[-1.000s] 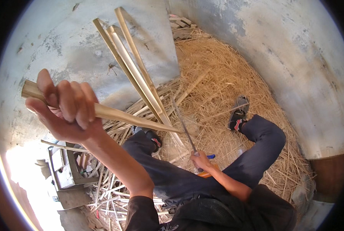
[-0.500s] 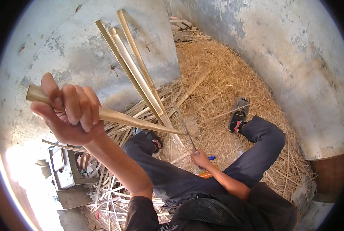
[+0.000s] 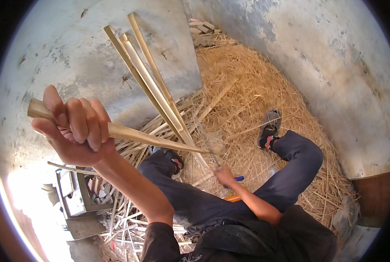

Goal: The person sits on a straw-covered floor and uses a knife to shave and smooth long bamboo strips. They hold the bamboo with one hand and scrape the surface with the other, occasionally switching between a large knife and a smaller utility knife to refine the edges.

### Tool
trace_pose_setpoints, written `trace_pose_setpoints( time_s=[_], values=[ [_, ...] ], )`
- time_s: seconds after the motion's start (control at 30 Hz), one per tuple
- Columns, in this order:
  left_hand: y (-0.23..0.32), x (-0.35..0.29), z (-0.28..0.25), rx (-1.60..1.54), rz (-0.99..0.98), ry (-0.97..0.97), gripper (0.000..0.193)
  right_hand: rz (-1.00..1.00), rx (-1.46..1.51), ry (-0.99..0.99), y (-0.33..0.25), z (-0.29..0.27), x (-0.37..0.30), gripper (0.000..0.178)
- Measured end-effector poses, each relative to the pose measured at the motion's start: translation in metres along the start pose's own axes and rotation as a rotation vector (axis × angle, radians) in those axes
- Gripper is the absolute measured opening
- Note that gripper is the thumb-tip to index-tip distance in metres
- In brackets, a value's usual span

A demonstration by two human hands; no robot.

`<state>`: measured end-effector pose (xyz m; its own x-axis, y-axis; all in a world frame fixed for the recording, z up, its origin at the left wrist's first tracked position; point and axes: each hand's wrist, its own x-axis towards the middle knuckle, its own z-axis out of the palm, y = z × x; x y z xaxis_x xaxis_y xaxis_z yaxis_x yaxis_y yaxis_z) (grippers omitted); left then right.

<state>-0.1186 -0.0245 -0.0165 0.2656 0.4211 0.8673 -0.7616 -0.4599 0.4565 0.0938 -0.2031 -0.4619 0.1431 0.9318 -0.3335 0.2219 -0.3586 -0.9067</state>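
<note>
grips a bamboo strip near its upper end in the left hand and a blurred long-bladed knife in the right hand, near the strip's lower end, above pale shavings.

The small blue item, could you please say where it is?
In the head view, the small blue item is just right of the right hand, between the legs.

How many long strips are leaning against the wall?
3: the left strip, the paler middle strip and the right strip, whose top reaches highest in the picture. Any others behind them could be hidden.
</note>
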Motion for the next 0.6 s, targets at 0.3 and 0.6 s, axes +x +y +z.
trace_pose_setpoints(
  time_s=[0.3,0.6],
  values=[
    [0.003,-0.001,0.001,0.014,0.013,0.010,0.035,0.117,0.051,-0.030,-0.009,-0.005,-0.002,0.022],
    [0.005,-0.005,0.009,0.005,0.008,-0.008,0.036,0.368,0.079,0.022,0.082,0.003,0.018,0.020]
  ],
)
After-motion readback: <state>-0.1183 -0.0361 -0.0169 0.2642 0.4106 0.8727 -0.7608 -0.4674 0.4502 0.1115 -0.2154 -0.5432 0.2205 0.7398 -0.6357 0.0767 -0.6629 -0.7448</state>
